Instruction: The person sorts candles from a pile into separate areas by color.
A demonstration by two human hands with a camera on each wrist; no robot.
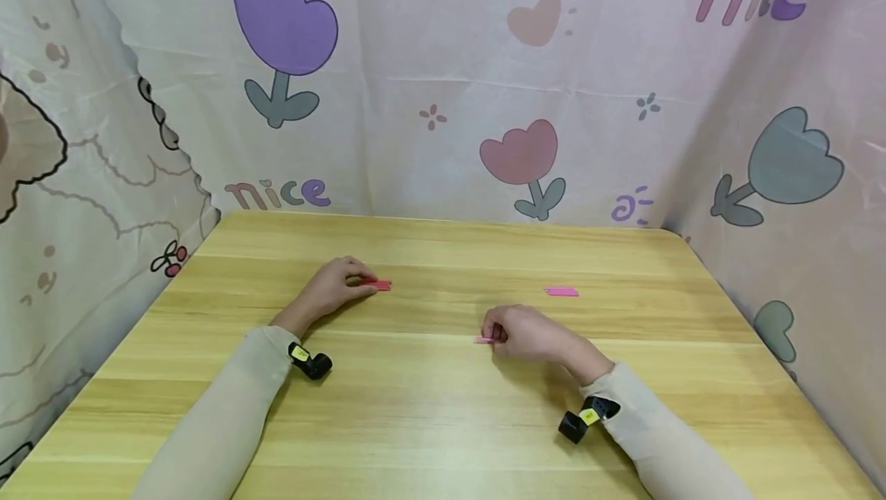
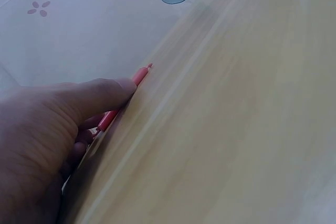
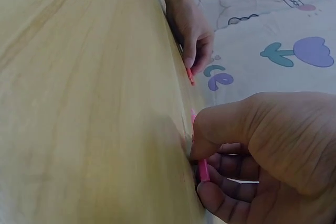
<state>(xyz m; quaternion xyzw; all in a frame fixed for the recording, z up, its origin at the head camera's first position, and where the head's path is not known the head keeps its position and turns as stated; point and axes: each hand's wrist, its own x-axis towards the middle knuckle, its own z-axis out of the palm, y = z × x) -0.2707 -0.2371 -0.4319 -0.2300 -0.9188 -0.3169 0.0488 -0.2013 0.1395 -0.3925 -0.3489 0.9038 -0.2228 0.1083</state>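
Observation:
My left hand [image 1: 334, 286] pinches slim red sticks [image 1: 383, 285] at the left of the table, their right ends sticking out past the fingertips. Up close in the left wrist view, the red stick [image 2: 108, 120] has a thin, wick-like tip, and the thumb covers its middle. Nearer the front, my right hand [image 1: 529, 333] holds a slim pink stick [image 1: 482, 340] between thumb and fingers, close over the tabletop. Both ends of that pink stick [image 3: 203, 171] show in the right wrist view, with the thumb hiding the middle.
A small row of pink sticks [image 1: 562, 291] lies on the wooden table [image 1: 415, 423], behind and right of my right hand. Printed cloth [image 1: 415, 38] hangs along the table's back and sides. Each wrist wears a small black camera.

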